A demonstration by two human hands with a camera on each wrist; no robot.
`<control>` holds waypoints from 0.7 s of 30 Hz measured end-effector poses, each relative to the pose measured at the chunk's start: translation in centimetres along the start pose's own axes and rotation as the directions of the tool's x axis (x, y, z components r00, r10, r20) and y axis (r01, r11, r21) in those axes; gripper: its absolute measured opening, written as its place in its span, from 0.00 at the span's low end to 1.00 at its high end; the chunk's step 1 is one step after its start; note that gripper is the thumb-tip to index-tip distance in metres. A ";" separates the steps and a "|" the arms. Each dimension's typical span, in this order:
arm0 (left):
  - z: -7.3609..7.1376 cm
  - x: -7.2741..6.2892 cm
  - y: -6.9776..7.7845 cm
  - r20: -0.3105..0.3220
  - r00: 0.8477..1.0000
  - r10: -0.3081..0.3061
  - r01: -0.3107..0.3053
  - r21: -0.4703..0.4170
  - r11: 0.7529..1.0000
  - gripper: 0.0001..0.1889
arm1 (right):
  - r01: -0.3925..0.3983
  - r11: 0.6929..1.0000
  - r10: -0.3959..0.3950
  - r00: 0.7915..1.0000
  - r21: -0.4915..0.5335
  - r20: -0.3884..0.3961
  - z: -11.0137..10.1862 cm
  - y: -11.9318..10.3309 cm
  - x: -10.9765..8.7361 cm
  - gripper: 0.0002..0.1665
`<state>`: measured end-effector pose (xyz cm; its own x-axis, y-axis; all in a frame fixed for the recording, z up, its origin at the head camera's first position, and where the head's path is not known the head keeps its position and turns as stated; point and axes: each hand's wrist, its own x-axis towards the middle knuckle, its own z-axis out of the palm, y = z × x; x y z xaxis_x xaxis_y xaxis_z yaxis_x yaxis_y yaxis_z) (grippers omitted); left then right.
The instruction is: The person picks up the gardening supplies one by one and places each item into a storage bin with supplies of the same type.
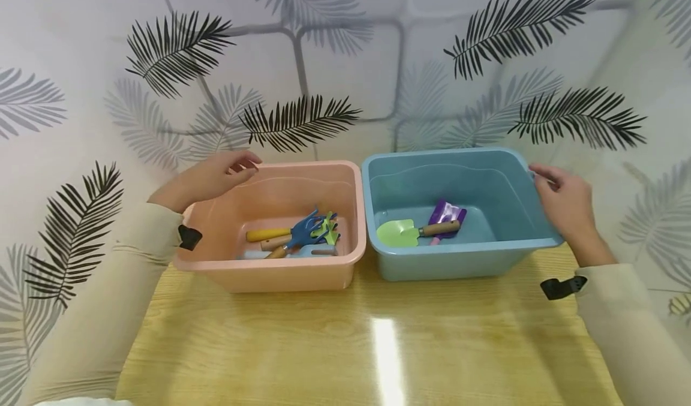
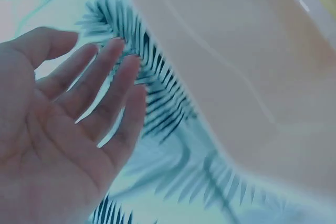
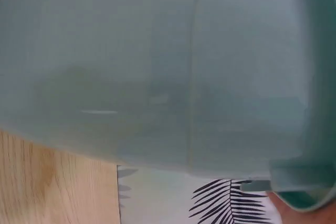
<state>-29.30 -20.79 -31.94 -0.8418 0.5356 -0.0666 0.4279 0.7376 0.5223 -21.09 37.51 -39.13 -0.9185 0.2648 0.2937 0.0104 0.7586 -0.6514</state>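
My left hand point(image 1: 216, 175) hovers by the back left corner of a peach plastic tub point(image 1: 291, 280), its fingers loosely bent and holding nothing; the left wrist view shows the bare palm point(image 2: 63, 129) beside the tub's rim. At the right end of a blue tub point(image 1: 442, 268), my right hand point(image 1: 569, 205) grips the rim. In the right wrist view the tub's outer side point(image 3: 131, 51) hides most of that hand. Small garden tools lie in the peach tub, among them a blue hand rake point(image 1: 306, 231) and a green one point(image 1: 330, 229). The blue tub contains a green trowel point(image 1: 398, 233) and a purple shovel point(image 1: 447, 211).
Both tubs stand side by side at the back of a wooden table point(image 1: 302, 340), almost touching at their rims. Behind them hangs a pale leaf-patterned cloth point(image 1: 345, 64). A bright reflection lies on the tabletop in front.
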 end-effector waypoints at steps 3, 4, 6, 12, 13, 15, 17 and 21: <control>-1.0 -2.0 -0.1 -0.140 0.990 0.010 -0.008 0.010 1.000 0.22 | -0.038 0.987 0.068 0.980 0.158 -0.186 -0.8 0.1 -0.3 0.19; -1.2 -2.9 -0.2 -0.183 0.983 0.013 -0.012 0.006 1.000 0.24 | -0.036 0.979 0.081 0.972 0.201 -0.222 -1.2 0.1 -0.4 0.19; -1.3 -4.7 -0.3 -0.274 0.962 0.017 -0.017 0.004 1.000 0.25 | -0.006 0.972 0.071 0.961 0.235 -0.268 -2.1 0.2 -0.8 0.17; 0.3 -9.9 -1.4 -0.493 0.868 0.061 -0.050 0.036 0.998 0.26 | 0.075 0.995 -0.058 0.973 0.069 -0.222 -4.1 1.1 -3.2 0.21; 0.8 -10.5 -1.7 -0.518 0.852 0.074 -0.054 0.053 0.997 0.27 | 0.098 0.995 -0.089 0.976 0.037 -0.198 -4.4 1.4 -3.7 0.23; 2.0 -11.8 -2.4 -0.547 0.833 0.082 -0.051 0.070 0.996 0.29 | 0.149 0.989 -0.148 0.979 -0.002 -0.142 -4.8 2.1 -4.5 0.26; 3.3 -12.9 -3.1 -0.561 0.824 0.075 -0.027 0.094 0.995 0.31 | 0.204 0.979 -0.206 0.975 -0.027 -0.087 -5.2 2.8 -5.4 0.30; 6.3 -15.1 -4.1 -0.568 0.823 0.009 0.058 0.100 0.993 0.37 | 0.270 0.961 -0.269 0.963 -0.067 0.023 -5.7 4.7 -7.2 0.35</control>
<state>-16.28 -29.32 -38.45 -0.8756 0.2138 0.4332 0.4091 0.8050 0.4296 -12.20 42.55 -40.31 -0.8964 0.0370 0.4417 -0.2116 0.8399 -0.4998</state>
